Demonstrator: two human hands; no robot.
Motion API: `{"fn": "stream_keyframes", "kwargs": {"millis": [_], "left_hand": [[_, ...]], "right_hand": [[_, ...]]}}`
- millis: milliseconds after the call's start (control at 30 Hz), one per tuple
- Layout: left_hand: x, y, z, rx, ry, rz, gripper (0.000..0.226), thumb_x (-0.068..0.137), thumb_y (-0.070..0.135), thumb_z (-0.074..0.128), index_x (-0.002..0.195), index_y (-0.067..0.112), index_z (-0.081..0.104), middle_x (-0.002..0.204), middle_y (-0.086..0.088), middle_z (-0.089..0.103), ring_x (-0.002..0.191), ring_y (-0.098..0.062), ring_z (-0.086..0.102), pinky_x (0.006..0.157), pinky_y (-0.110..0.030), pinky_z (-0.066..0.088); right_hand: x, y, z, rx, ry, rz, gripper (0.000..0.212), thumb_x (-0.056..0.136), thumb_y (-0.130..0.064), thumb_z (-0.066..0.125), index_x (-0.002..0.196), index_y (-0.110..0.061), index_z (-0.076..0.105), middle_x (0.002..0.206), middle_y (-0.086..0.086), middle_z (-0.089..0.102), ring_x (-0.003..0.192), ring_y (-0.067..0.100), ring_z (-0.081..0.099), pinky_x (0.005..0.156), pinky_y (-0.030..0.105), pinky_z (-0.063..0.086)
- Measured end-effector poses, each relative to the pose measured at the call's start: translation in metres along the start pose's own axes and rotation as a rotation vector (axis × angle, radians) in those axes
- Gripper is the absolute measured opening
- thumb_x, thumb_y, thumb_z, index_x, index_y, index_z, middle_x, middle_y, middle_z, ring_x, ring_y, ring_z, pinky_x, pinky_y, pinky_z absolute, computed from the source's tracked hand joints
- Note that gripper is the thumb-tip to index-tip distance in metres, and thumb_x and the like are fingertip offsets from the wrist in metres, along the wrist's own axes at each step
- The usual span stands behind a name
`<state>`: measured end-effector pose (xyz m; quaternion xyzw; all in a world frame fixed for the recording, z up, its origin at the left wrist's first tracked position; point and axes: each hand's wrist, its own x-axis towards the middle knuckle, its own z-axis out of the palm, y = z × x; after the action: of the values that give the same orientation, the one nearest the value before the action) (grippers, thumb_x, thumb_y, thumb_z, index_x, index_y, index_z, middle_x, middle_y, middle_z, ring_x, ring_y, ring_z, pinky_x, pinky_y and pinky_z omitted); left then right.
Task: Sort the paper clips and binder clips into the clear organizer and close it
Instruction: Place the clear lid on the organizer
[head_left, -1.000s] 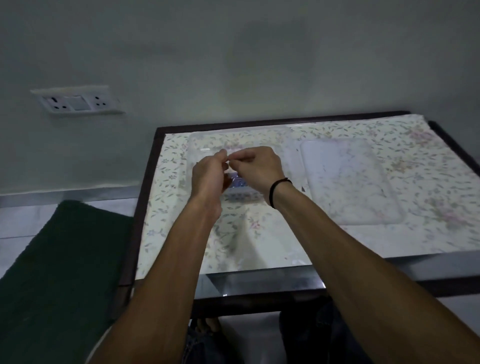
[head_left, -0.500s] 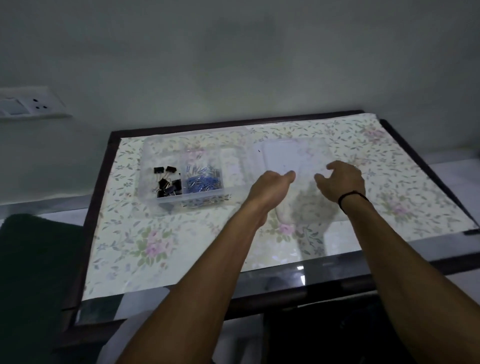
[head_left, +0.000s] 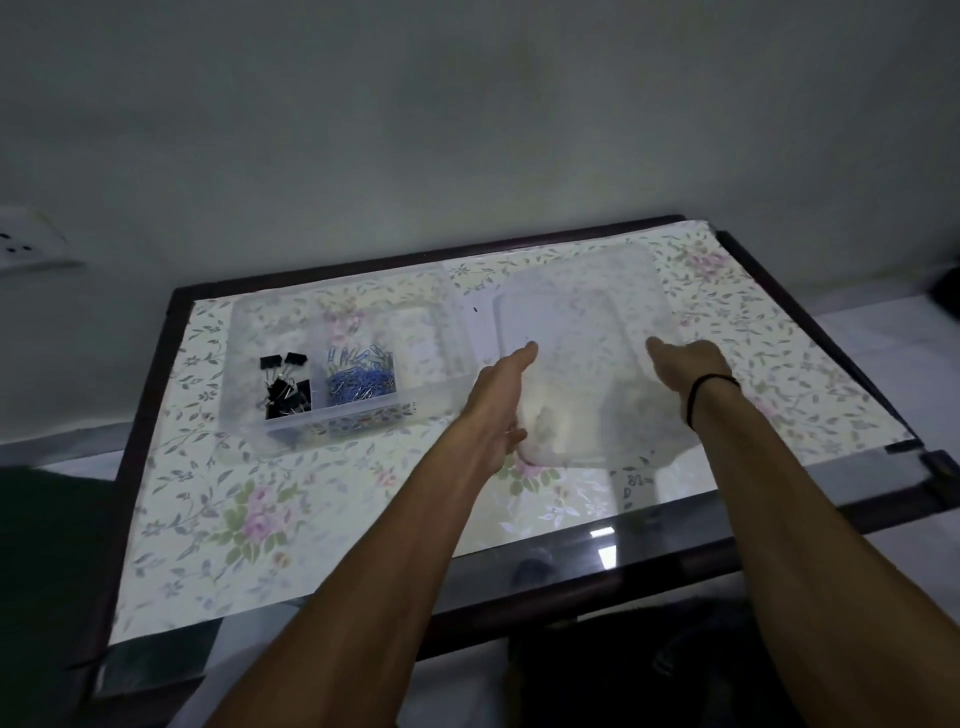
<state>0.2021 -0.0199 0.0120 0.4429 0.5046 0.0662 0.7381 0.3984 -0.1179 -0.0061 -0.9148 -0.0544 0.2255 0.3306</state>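
Observation:
The clear organizer (head_left: 337, 422) stands open on the left of the table. Black binder clips (head_left: 285, 387) fill one compartment and blue paper clips (head_left: 361, 376) the one to their right. The organizer's clear lid (head_left: 582, 343) is to the right of it, tilted and blurred, raised off the table. My left hand (head_left: 498, 400) grips the lid's left edge. My right hand (head_left: 685, 364), with a black band on the wrist, grips the lid's right edge. Fingers of both hands are partly hidden behind the plastic.
The table (head_left: 249, 525) has a floral cloth under glass and a dark wooden frame. A wall socket (head_left: 26, 244) is at the far left. A dark green mat (head_left: 36, 571) lies on the floor to the left of the table.
Both hands left the organizer, moved right to the flat lid and took hold of its sides. The lid has come up off the table.

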Motion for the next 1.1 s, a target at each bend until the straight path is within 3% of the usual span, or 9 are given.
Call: {"fn": "stream_keyframes", "kwargs": {"millis": [167,300,400,467,633,733,833,933,1100], "left_hand": [[-0.006,0.006,0.003,-0.123,-0.03,0.071,0.055,0.091,0.058,0.056,0.131,0.021,0.056,0.128,-0.003,0.059,0.109,-0.025,0.06,0.087,-0.038,0.053],[-0.012,0.009,-0.009,-0.086,0.021,0.13,0.042,0.094,0.043,0.06,0.124,0.015,0.06,0.111,-0.002,0.06,0.089,-0.02,0.058,0.067,-0.031,0.049],[-0.015,0.006,-0.027,-0.02,0.076,0.192,0.009,0.098,0.022,0.056,0.102,0.014,0.058,0.095,-0.007,0.055,0.067,-0.016,0.047,0.06,-0.029,0.046],[-0.019,0.005,-0.044,-0.009,0.091,0.251,0.009,0.098,0.013,0.056,0.09,0.016,0.056,0.095,-0.009,0.063,0.061,-0.016,0.044,0.058,-0.028,0.047],[-0.027,0.016,-0.092,-0.259,0.108,0.294,0.011,0.104,0.009,0.05,0.094,0.012,0.053,0.109,-0.012,0.071,0.059,-0.013,0.043,0.058,-0.025,0.051],[-0.027,0.016,-0.114,-0.469,0.093,0.241,0.016,0.105,0.007,0.048,0.12,0.001,0.051,0.11,-0.013,0.067,0.061,-0.012,0.048,0.061,-0.027,0.058],[-0.033,0.014,-0.124,-0.612,0.036,0.209,0.01,0.104,0.005,0.048,0.112,0.0,0.052,0.108,-0.014,0.065,0.062,-0.012,0.053,0.062,-0.026,0.061],[-0.039,0.013,-0.137,-0.657,0.008,0.208,0.009,0.102,0.006,0.054,0.105,-0.001,0.058,0.09,-0.012,0.063,0.068,-0.015,0.058,0.069,-0.03,0.064],[-0.048,0.012,-0.202,-0.682,0.188,0.205,0.017,0.1,0.016,0.059,0.103,0.0,0.062,0.094,-0.013,0.063,0.075,-0.02,0.062,0.069,-0.033,0.064]], "right_hand": [[-0.033,-0.031,-0.027,0.044,0.29,-0.205,0.053,0.096,-0.047,0.035,0.11,-0.007,0.066,0.114,0.016,0.066,0.092,0.032,0.055,0.078,0.036,0.038],[-0.057,-0.049,-0.036,0.008,0.338,-0.363,0.049,0.098,-0.049,0.034,0.104,-0.016,0.07,0.109,0.012,0.068,0.103,0.035,0.06,0.078,0.034,0.036],[-0.066,-0.059,-0.031,0.031,0.265,-0.499,0.046,0.098,-0.048,0.039,0.099,-0.016,0.072,0.096,0.01,0.069,0.099,0.034,0.062,0.075,0.03,0.036],[-0.072,-0.065,-0.024,0.083,0.233,-0.559,0.039,0.094,-0.048,0.049,0.098,-0.015,0.069,0.087,0.007,0.068,0.093,0.03,0.064,0.074,0.028,0.038],[-0.092,-0.078,-0.002,0.139,0.165,-0.526,0.066,0.079,-0.048,0.073,0.131,-0.015,0.052,0.112,0.007,0.069,0.102,0.025,0.065,0.093,0.037,0.052],[-0.108,-0.09,0.021,0.232,-0.141,-0.366,0.079,0.078,-0.052,0.073,0.139,-0.009,0.047,0.125,0.011,0.066,0.11,0.029,0.065,0.098,0.046,0.053],[-0.131,-0.104,0.051,0.216,-0.626,-0.322,0.041,0.091,-0.035,0.066,0.119,-0.005,0.064,0.114,0.01,0.072,0.106,0.028,0.068,0.098,0.044,0.053],[-0.147,-0.121,0.078,0.227,-0.745,-0.348,0.016,0.095,-0.015,0.06,0.103,-0.002,0.064,0.107,0.015,0.073,0.093,0.026,0.069,0.099,0.045,0.053],[-0.148,-0.135,0.095,0.162,-0.847,-0.293,0.014,0.099,-0.011,0.054,0.107,0.0,0.056,0.104,0.019,0.064,0.087,0.029,0.067,0.087,0.043,0.057]]}}
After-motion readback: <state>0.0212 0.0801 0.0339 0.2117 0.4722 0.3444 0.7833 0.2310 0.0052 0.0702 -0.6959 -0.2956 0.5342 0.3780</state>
